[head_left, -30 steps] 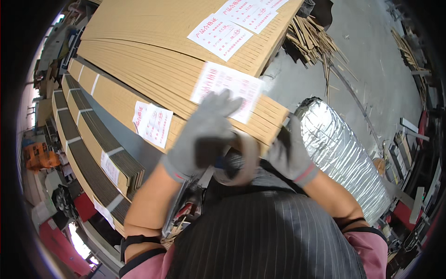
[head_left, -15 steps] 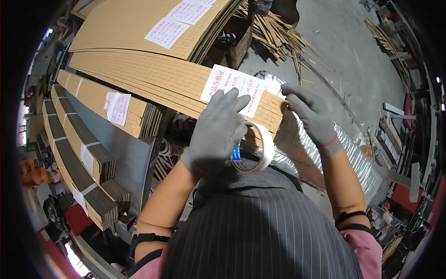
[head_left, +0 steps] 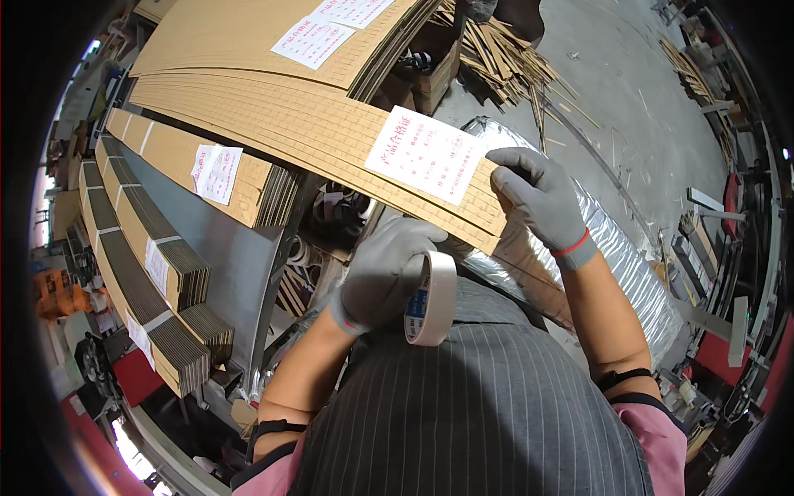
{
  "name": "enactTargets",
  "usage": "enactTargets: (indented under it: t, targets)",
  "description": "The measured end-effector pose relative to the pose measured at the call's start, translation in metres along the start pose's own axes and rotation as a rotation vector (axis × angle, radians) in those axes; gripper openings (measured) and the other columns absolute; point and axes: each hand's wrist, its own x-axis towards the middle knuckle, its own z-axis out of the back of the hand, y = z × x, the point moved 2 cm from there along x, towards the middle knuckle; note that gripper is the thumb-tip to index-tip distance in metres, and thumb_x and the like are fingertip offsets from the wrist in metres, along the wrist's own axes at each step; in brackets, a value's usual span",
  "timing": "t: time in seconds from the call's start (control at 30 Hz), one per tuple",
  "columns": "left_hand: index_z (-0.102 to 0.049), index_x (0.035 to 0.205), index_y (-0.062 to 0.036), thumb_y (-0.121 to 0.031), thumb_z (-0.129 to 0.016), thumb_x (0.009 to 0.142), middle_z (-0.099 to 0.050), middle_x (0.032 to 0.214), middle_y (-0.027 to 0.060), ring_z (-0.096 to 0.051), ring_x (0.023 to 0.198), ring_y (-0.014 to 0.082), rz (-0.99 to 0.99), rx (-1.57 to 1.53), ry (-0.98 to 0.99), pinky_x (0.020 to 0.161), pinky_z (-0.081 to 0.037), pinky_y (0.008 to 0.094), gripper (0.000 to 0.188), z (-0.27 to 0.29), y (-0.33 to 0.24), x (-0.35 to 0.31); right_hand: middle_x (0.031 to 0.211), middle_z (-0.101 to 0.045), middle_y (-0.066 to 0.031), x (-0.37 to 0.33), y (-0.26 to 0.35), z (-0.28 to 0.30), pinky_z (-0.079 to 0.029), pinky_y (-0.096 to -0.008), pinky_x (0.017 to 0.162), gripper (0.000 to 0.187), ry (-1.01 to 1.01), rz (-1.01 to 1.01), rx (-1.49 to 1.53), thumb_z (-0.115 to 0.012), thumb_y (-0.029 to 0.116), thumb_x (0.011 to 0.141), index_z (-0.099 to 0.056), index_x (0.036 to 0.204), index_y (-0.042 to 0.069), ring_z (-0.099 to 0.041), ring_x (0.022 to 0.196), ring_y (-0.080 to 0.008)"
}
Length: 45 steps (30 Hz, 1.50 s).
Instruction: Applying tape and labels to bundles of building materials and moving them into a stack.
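In grey gloves, both my hands are at the near end of a long stack of brown cardboard strips [head_left: 273,113]. A white paper label [head_left: 426,155] with red print lies flat on the stack. My left hand [head_left: 382,271] is closed at the stack's lower edge, gripping a roll of white tape [head_left: 432,302] that hangs below its fingers. Blue print shows inside the roll's core. My right hand [head_left: 542,198] has thumb and forefinger bent close together at the label's right edge, touching the stack's end. Whatever lies between those fingertips is hidden.
A wider labelled cardboard stack [head_left: 248,37] lies beyond. Strapped cardboard bundles [head_left: 153,285] rest on a grey metal rack to the left. Silver foil-wrapped material [head_left: 628,281] stretches along my right. Loose wooden strips [head_left: 504,62] are heaped on the floor ahead.
My left hand has moved off the label, down to the stack's lower edge, and the tape roll has turned and dropped with it. The right hand has shifted slightly down, fingers more bent.
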Motion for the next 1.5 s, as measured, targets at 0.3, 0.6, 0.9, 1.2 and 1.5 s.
enactTargets:
  t: [0.3,0.6,0.9,1.2,1.5]
  targets:
    - [-0.060,0.094,0.0018,-0.022,-0.045,0.096,-0.064,0.097,0.0186,-0.063,0.088,0.0338,0.086,-0.076,-0.001,0.081,-0.049,0.0392,0.028,-0.002,0.002,0.000,0.100,-0.064,-0.0053,-0.009,-0.005,-0.002,-0.047,-0.0247,0.082,0.025,-0.044,0.052,-0.022,-0.058,0.010,0.092,-0.062,0.111,-0.004,-0.058,0.090,-0.0098]
    - [-0.061,0.094,0.0015,-0.013,-0.055,0.091,-0.064,0.096,0.0161,-0.062,0.086,0.0307,0.079,-0.235,0.050,0.079,-0.049,0.0361,0.016,0.012,-0.005,-0.002,0.098,-0.065,-0.0061,-0.006,-0.006,0.004,-0.046,-0.0253,0.084,0.027,0.017,0.044,-0.028,-0.059,0.017,0.093,-0.063,0.110,-0.003,-0.058,0.091,-0.0104]
    - [-0.060,0.080,-0.0021,-0.013,-0.053,0.090,-0.062,0.083,0.0111,-0.060,0.075,0.0237,0.294,-0.160,0.156,0.067,-0.047,0.0343,0.017,0.034,-0.011,-0.002,0.124,-0.058,-0.0167,-0.012,0.061,0.001,-0.036,-0.0371,0.104,0.041,0.188,0.411,-0.051,-0.045,0.022,0.094,-0.056,0.124,-0.004,-0.051,0.120,-0.0239]
    - [-0.061,0.083,0.0024,-0.021,-0.061,0.087,-0.058,0.072,0.0015,-0.050,0.062,0.0066,0.636,-0.650,-0.092,0.056,-0.042,0.0232,0.023,0.054,-0.033,0.034,0.070,-0.061,-0.0070,0.010,0.125,-0.009,-0.035,-0.0499,0.104,0.032,0.652,0.493,-0.328,-0.059,0.034,0.090,-0.068,0.083,0.004,-0.063,0.080,-0.0270]
    - [-0.063,0.071,-0.0088,-0.024,-0.064,0.084,-0.055,0.059,0.0059,-0.055,0.051,0.0198,-0.009,0.180,-0.166,0.049,-0.043,0.0320,0.020,0.064,-0.044,-0.013,0.074,-0.064,-0.0072,0.028,0.108,-0.005,-0.045,-0.0467,0.094,0.020,0.614,0.509,0.005,-0.067,0.025,0.085,-0.069,0.085,0.005,-0.062,0.065,-0.0263]
